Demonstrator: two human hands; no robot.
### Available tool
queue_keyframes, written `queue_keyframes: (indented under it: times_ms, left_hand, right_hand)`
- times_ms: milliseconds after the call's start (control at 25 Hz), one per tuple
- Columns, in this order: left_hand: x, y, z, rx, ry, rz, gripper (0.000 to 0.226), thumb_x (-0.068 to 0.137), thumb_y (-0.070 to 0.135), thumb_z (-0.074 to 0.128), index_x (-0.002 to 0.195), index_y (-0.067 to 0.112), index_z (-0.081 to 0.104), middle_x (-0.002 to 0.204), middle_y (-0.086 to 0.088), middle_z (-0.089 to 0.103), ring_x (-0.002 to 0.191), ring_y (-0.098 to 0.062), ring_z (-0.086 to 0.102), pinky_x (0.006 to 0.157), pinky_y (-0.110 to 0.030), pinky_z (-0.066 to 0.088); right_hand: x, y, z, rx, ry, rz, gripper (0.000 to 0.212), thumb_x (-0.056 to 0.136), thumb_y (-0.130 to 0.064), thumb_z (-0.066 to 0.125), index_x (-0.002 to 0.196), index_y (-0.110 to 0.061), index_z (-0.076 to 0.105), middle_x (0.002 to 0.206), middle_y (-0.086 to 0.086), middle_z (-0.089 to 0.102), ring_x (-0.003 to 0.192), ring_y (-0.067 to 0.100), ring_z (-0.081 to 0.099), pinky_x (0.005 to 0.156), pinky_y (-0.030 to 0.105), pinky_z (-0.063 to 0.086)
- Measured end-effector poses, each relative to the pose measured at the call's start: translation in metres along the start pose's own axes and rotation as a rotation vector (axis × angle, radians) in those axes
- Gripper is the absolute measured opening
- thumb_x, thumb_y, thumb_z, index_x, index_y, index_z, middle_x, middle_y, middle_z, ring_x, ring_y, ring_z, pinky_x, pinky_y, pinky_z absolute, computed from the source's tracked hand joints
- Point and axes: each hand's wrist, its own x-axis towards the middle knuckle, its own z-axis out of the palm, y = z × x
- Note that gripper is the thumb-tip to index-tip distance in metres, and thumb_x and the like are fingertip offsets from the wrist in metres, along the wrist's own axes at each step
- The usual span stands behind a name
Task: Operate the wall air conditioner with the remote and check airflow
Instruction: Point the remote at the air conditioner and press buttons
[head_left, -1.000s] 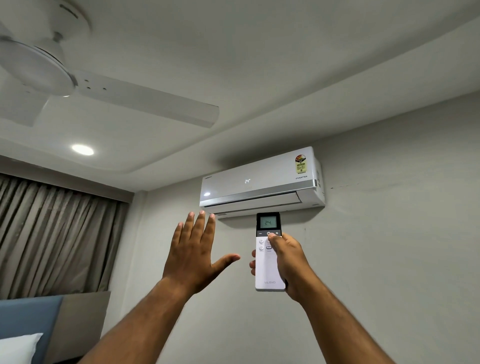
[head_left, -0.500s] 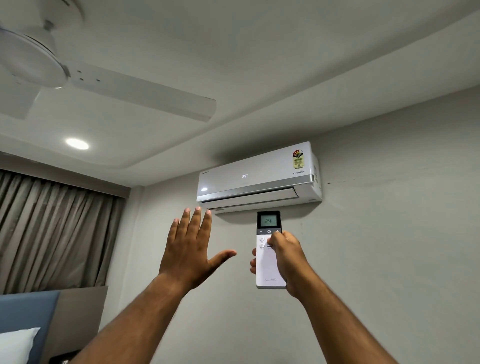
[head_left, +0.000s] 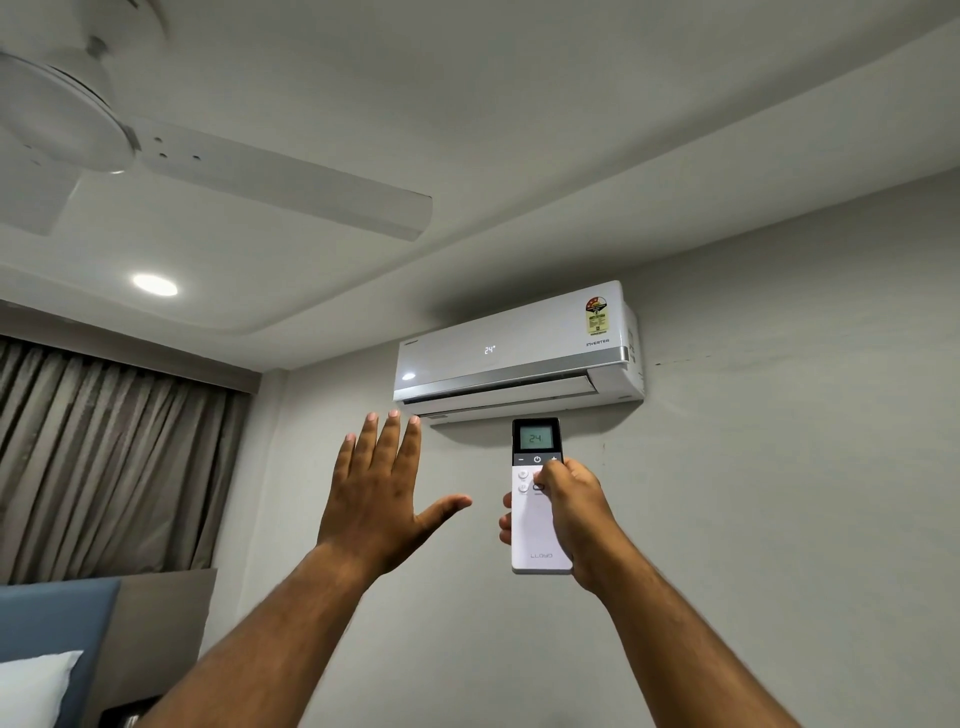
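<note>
White remote (head_left: 537, 512) stands upright in the right hand (head_left: 574, 514), thumb on its buttons, just below the wall air conditioner (head_left: 514, 348); the left hand (head_left: 376, 499) beside it is spread wide, holding nothing.

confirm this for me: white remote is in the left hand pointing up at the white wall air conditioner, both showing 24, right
Not quite. The head view shows the slim white remote in the right hand; the left hand is raised open. It points at the white wall air conditioner, both showing 24.
</note>
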Motion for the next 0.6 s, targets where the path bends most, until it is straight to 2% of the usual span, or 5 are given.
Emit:
queue_keyframes:
  times_ms: [120,280,600]
  left_hand:
    - [-0.0007,-0.0016,-0.0011,-0.002,0.006,-0.006,0.110,0.071,0.091,0.003,0.152,0.017,0.000,0.163,-0.011,0.004,0.149,-0.030,-0.004,0.120,-0.047,0.000]
    - [-0.0005,-0.0057,-0.0024,0.003,0.005,-0.012,0.107,0.069,0.091,0.000,0.148,0.019,-0.009,0.163,-0.009,0.000,0.149,-0.029,-0.007,0.119,-0.045,-0.004]
    - [-0.0034,-0.0096,-0.0035,-0.001,0.004,-0.019,0.109,0.069,0.091,0.000,0.150,0.018,-0.005,0.163,-0.010,0.001,0.149,-0.029,-0.007,0.119,-0.045,-0.004]
  right_hand:
    - [0.0001,0.0007,0.0015,0.007,-0.002,0.007,0.017,0.097,-0.017,0.043,0.107,-0.006,0.051,0.087,0.027,0.069,0.057,0.035,0.070,0.058,0.043,0.061]
    - [0.0003,0.0022,0.0036,0.005,-0.001,0.008,0.017,0.097,-0.017,0.043,0.108,-0.006,0.051,0.087,0.027,0.069,0.056,0.034,0.070,0.057,0.043,0.061]
    - [-0.0002,0.0011,0.0061,0.014,-0.005,-0.002,0.014,0.097,-0.016,0.043,0.104,-0.007,0.052,0.085,0.026,0.070,0.056,0.034,0.070,0.057,0.042,0.061]
